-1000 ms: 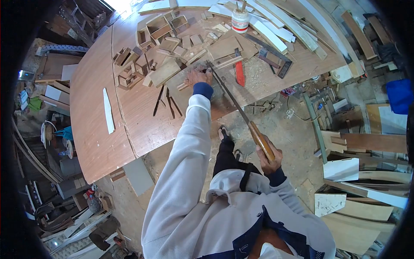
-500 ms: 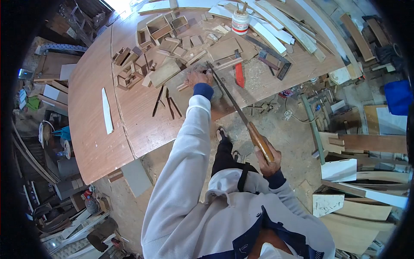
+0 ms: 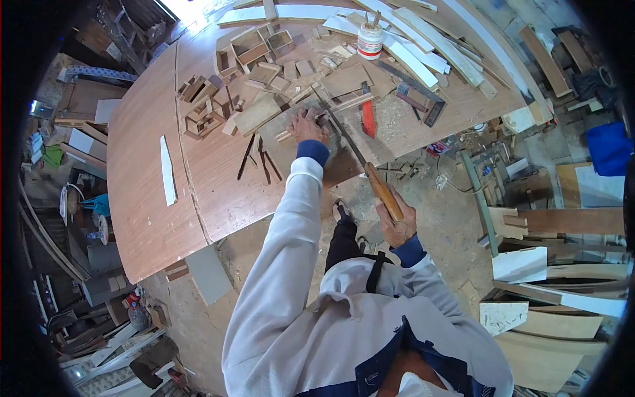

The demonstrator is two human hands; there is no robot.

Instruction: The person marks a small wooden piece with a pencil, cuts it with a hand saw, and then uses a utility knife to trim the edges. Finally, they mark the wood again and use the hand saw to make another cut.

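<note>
My right hand [image 3: 397, 220] is wrapped around the wooden handle [image 3: 383, 192] of a long, narrow handsaw [image 3: 345, 135]. The dark blade slants up and left over the table's front edge, reaching the wood beside my left hand. My left hand [image 3: 307, 126] presses down on a thin wooden strip [image 3: 284, 136], its fingers bent over it; the strip lies on a flat board [image 3: 271, 151]. Where blade and wood meet is too small to make out. Just right of the blade lies a red-handled tool [image 3: 368, 119].
Small wooden box frames [image 3: 250, 47] and offcuts cover the table's middle. A white glue jar [image 3: 370, 41] holding brushes stands behind, near long boards [image 3: 430, 46]. A dark try square [image 3: 433, 109] lies to the right. Thin dark tools [image 3: 246, 157] rest left of my hand.
My right hand has pushed the saw forward, up and left, toward the table. My left hand stays at the strip, with its fingers slightly shifted. The view has moved a little.
</note>
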